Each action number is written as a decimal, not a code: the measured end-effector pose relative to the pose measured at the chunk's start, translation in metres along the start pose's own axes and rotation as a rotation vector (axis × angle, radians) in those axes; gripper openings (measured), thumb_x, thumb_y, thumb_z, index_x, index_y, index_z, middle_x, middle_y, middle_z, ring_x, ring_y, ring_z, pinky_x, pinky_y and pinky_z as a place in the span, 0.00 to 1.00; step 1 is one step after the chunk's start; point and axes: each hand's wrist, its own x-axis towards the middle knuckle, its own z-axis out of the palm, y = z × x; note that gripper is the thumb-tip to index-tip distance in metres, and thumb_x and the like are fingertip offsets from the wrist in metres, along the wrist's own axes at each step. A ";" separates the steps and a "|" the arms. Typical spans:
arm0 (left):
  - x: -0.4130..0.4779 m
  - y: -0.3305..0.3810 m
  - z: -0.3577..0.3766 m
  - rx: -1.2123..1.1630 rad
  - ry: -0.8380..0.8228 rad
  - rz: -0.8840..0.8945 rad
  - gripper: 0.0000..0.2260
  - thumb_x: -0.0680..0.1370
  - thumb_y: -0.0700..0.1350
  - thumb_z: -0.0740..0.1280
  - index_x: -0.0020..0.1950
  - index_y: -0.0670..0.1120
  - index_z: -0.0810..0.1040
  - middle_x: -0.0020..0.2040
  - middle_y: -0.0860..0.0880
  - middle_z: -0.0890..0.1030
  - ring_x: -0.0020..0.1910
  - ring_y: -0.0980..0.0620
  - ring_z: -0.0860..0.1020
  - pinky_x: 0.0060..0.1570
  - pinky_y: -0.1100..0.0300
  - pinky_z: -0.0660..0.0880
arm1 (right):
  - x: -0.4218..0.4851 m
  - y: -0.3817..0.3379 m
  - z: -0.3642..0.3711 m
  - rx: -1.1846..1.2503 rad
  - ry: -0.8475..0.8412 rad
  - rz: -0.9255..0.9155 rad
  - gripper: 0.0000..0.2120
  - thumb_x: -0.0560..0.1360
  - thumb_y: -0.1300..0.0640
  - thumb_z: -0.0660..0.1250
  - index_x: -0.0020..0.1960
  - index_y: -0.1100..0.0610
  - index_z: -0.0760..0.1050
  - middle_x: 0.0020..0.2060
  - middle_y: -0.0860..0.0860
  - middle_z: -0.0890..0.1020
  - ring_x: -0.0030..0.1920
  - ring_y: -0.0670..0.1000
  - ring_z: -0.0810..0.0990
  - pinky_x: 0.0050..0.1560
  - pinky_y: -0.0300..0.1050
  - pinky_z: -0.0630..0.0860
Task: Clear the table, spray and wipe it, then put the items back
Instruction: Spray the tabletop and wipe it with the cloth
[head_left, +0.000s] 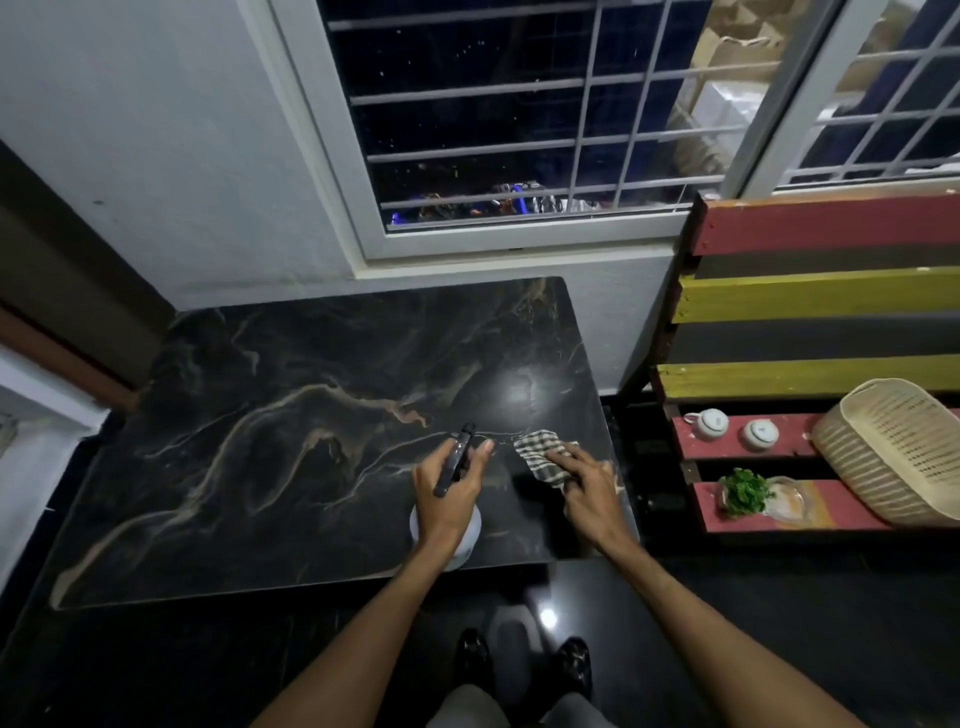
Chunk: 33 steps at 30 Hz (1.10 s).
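- Near the front right corner of the black marble-veined table (260, 415), the left hand (449, 493) grips a white spray bottle with a black trigger head (457, 457), held upright over the front edge.
- Just beside it, by the table's right edge, the right hand (587, 488) clutches a bunched brown-and-white checked cloth (540, 449) against the surface.
- Right of the table, a red, yellow and black slatted wooden rack (810, 296) carries two white cups (707, 423), green herbs (744, 491) and a cream woven basket (893, 452).

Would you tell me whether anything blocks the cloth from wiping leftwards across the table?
Only the spray bottle in the left hand, just left of the cloth; nothing else visible lies on the table.
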 end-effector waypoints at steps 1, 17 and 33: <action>0.005 0.000 -0.002 -0.007 -0.004 0.009 0.21 0.78 0.50 0.74 0.31 0.48 0.67 0.26 0.52 0.69 0.28 0.58 0.67 0.32 0.56 0.68 | 0.001 -0.005 0.000 -0.004 0.009 0.001 0.31 0.70 0.74 0.59 0.66 0.51 0.79 0.72 0.50 0.74 0.71 0.55 0.70 0.60 0.28 0.56; 0.053 0.063 0.134 -0.125 -0.257 0.106 0.20 0.81 0.48 0.70 0.31 0.47 0.70 0.26 0.49 0.71 0.26 0.48 0.70 0.30 0.51 0.66 | 0.019 0.041 -0.113 0.118 0.282 0.145 0.31 0.70 0.76 0.58 0.67 0.55 0.78 0.71 0.54 0.73 0.73 0.55 0.69 0.76 0.41 0.59; 0.011 0.165 0.596 -0.176 -0.780 0.202 0.14 0.84 0.54 0.64 0.40 0.52 0.70 0.33 0.55 0.70 0.31 0.58 0.70 0.34 0.64 0.64 | 0.071 0.397 -0.381 0.232 0.633 0.587 0.23 0.73 0.68 0.59 0.65 0.60 0.79 0.69 0.58 0.76 0.69 0.61 0.71 0.74 0.56 0.66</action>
